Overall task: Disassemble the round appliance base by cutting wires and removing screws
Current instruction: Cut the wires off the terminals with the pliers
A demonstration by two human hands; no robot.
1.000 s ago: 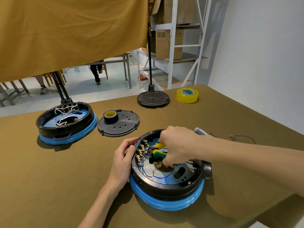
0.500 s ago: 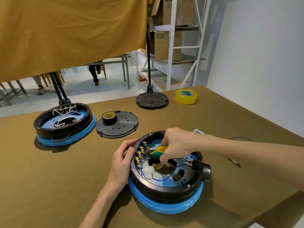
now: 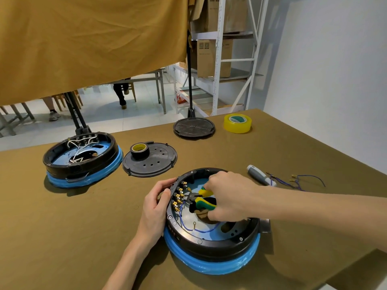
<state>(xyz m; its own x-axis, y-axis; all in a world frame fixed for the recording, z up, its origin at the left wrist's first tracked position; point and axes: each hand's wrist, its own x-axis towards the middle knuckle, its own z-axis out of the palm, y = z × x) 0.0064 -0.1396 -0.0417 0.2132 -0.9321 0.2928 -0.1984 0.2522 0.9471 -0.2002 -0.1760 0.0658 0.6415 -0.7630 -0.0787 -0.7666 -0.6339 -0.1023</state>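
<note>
Your left hand [image 3: 156, 208] grips base rim [image 3: 209, 246]; right hand [image 3: 227, 196] grasps cutters [image 3: 200, 200]. Thin blue wire [image 3: 188, 228] limp, cuts easily; snip beside terminals.

No text can be read: the printing on the cardboard boxes [image 3: 213, 57] on the shelf is too blurred.

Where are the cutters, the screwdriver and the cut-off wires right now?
cutters [image 3: 204, 200]: head view, on the yellow-green handles.
screwdriver [image 3: 258, 175]: head view, on its grey handle.
cut-off wires [image 3: 301, 181]: head view, on the blue strands.
</note>
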